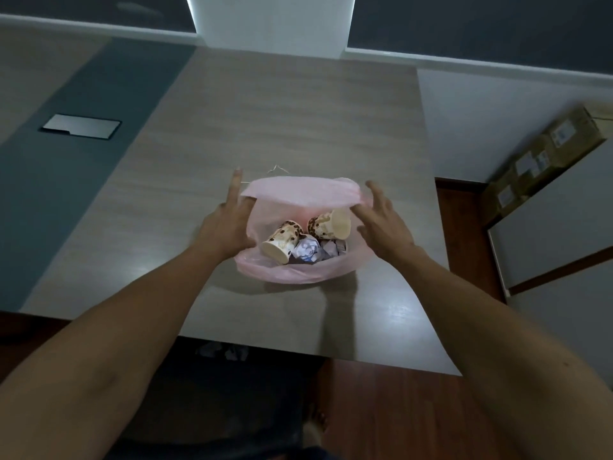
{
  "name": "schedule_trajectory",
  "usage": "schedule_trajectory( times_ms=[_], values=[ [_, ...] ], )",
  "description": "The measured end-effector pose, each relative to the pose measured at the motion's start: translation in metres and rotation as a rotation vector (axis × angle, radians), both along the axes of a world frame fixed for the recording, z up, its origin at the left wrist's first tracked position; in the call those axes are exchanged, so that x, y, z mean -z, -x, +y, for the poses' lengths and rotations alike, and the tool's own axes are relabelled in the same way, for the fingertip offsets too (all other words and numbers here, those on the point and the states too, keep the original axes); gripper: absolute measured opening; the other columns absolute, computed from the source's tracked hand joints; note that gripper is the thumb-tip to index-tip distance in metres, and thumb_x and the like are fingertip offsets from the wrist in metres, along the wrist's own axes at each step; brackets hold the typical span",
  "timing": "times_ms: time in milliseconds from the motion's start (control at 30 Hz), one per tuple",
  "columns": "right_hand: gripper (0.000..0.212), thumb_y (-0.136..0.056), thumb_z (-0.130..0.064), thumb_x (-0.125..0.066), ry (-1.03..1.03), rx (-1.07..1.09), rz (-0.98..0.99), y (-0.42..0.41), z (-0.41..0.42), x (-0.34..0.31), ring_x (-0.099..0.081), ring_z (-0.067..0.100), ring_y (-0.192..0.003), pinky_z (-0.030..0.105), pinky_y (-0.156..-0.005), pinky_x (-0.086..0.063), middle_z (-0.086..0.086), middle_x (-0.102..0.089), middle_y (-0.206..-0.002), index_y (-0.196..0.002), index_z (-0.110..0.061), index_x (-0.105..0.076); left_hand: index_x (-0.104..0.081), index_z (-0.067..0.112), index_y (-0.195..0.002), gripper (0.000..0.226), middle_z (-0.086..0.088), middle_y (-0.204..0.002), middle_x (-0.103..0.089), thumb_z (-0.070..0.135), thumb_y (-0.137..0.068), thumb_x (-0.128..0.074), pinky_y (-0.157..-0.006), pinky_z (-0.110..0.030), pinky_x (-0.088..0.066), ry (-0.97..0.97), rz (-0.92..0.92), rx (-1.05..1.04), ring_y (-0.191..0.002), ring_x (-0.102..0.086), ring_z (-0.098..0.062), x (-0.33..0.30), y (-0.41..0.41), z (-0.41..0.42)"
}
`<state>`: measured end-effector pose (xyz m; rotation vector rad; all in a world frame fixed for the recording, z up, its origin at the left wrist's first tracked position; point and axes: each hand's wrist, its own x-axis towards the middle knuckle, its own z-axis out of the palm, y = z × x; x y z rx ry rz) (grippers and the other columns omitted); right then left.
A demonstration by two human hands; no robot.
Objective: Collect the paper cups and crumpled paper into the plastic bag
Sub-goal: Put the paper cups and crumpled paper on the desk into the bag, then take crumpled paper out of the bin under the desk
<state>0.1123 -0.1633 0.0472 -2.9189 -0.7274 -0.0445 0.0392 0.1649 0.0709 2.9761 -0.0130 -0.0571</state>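
Room: dim, with a wood-grain counter [298, 127], grey walls, cardboard boxes [544, 154] stacked at far right, reddish floor below.
Counter extras: flat dark panel [81, 126] set into the blue-grey strip at left.
Plastic bag [298, 270]: pink, sitting near the middle of the counter, mouth spread and facing up.
Paper cups: two brown-spotted ones inside the bag, left cup [282, 242] tipped mouth-down toward the near rim, right cup [330, 224] lying on its side.
Crumpled paper [306, 250]: white balls lying in the bag, just beside the cups.
Left hand [229, 224]: fingers straight, touching the bag's left rim, gripping nothing clearly.
Right hand [381, 224]: fingers loosely spread at the right rim, apparently empty.
Progress: likely almost done, nothing loose visible on the counter; bag probably just needs closing.
Hidden: bag's bottom, any paper beneath the cups, exact finger contact behind the far rim; a pale wad [222, 350] under the near counter edge too dark to identify.
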Motion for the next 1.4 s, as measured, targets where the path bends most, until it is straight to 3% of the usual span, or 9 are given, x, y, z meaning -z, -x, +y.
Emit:
schedule_trajectory(
  times_ms=[133, 367, 467, 600, 733, 833, 967, 1200, 1400],
  values=[
    [0.116, -0.055, -0.026, -0.095, 0.031, 0.132, 0.175, -0.005, 0.003, 0.002, -0.05, 0.046, -0.108, 0.058, -0.081, -0.056, 0.015, -0.018, -0.145, -0.144, -0.025, -0.02, -0.024, 0.031, -0.15, 0.124, -0.001, -0.16, 0.038, 0.029, -0.05, -0.097, -0.069, -0.046, -0.056, -0.234, 0.093, 0.002, -0.1, -0.059, -0.04, -0.003, -0.006, 0.01],
    [0.128, -0.052, -0.05, -0.092, 0.183, 0.08, 0.276, -0.005, 0.004, 0.006, -0.042, 0.046, -0.125, 0.062, -0.101, -0.043, 0.011, -0.008, -0.156, -0.15, -0.032, -0.012, -0.009, 0.035, -0.155, 0.141, -0.007, -0.157, 0.044, 0.047, -0.046, -0.098, -0.093, -0.055, -0.048, -0.365, 0.16, -0.057, -0.124, -0.05, -0.043, -0.01, -0.013, 0.016],
    [0.107, -0.062, -0.062, -0.084, 0.079, 0.013, 0.195, -0.001, 0.012, -0.006, -0.019, 0.042, -0.149, 0.062, -0.113, -0.029, 0.011, 0.001, -0.167, -0.151, -0.034, -0.031, -0.016, 0.035, -0.153, 0.135, -0.007, -0.157, 0.042, 0.05, -0.046, -0.097, -0.095, -0.058, -0.046, -0.298, 0.148, -0.086, -0.131, -0.043, -0.044, -0.014, -0.005, 0.006],
    [0.033, -0.083, -0.044, -0.075, -0.106, -0.127, -0.123, 0.013, 0.02, -0.018, -0.031, 0.038, -0.145, 0.051, -0.11, -0.03, 0.019, -0.03, -0.159, -0.104, -0.02, -0.062, -0.03, 0.036, -0.146, 0.113, -0.008, -0.162, 0.031, 0.054, -0.053, -0.092, -0.094, -0.058, -0.047, -0.182, 0.054, -0.123, -0.135, -0.037, -0.043, -0.015, 0.017, 0.001],
    [0.019, -0.087, -0.024, -0.07, -0.168, -0.188, -0.283, 0.028, 0.035, -0.026, -0.055, 0.035, -0.101, 0.045, -0.085, -0.045, 0.016, -0.058, -0.115, -0.092, -0.008, -0.061, -0.051, 0.03, -0.134, 0.077, -0.012, -0.164, -0.006, 0.048, -0.068, -0.086, -0.094, -0.054, -0.049, -0.072, -0.072, -0.081, -0.129, -0.046, -0.04, -0.015, 0.048, 0.002],
    [0.015, -0.092, -0.02, -0.064, -0.19, -0.233, -0.197, 0.044, 0.048, -0.034, -0.057, 0.036, -0.086, 0.044, -0.068, -0.049, 0.015, -0.061, -0.1, -0.096, -0.006, -0.06, -0.06, 0.021, -0.126, 0.053, -0.01, -0.142, -0.04, 0.041, -0.08, -0.078, -0.087, -0.047, -0.052, -0.014, -0.097, -0.079, -0.113, -0.057, -0.035, -0.018, 0.075, -0.001],
    [0.02, -0.098, -0.023, -0.05, -0.109, -0.175, 0.053, 0.082, 0.06, -0.039, -0.062, 0.035, -0.09, 0.04, -0.067, -0.051, 0.011, -0.07, -0.113, -0.115, -0.016, -0.058, -0.057, 0.023, -0.128, 0.042, -0.003, -0.123, -0.053, 0.04, -0.09, -0.066, -0.084, -0.041, -0.052, 0.071, 0.001, -0.14, -0.105, -0.061, -0.028, -0.028, 0.118, -0.001],
    [0.051, -0.096, -0.015, -0.053, 0.088, -0.077, 0.345, 0.17, 0.063, -0.029, -0.06, 0.033, -0.11, 0.033, -0.079, -0.045, 0.011, -0.059, -0.135, -0.145, -0.028, -0.045, -0.052, 0.024, -0.139, 0.048, -0.002, -0.126, -0.063, 0.04, -0.094, -0.061, -0.092, -0.041, -0.052, 0.094, 0.091, -0.19, -0.114, -0.06, -0.025, -0.034, 0.204, 0.025],
    [0.078, -0.089, 0.003, -0.053, 0.162, -0.026, 0.459, 0.257, 0.058, -0.021, -0.048, 0.026, -0.136, 0.041, -0.106, -0.047, 0.006, -0.045, -0.154, -0.157, -0.029, -0.032, -0.053, 0.024, -0.138, 0.046, -0.004, -0.123, -0.065, 0.043, -0.096, -0.058, -0.089, -0.043, -0.054, 0.071, 0.107, -0.203, -0.109, -0.062, -0.028, -0.03, 0.291, 0.054]
  ],
)
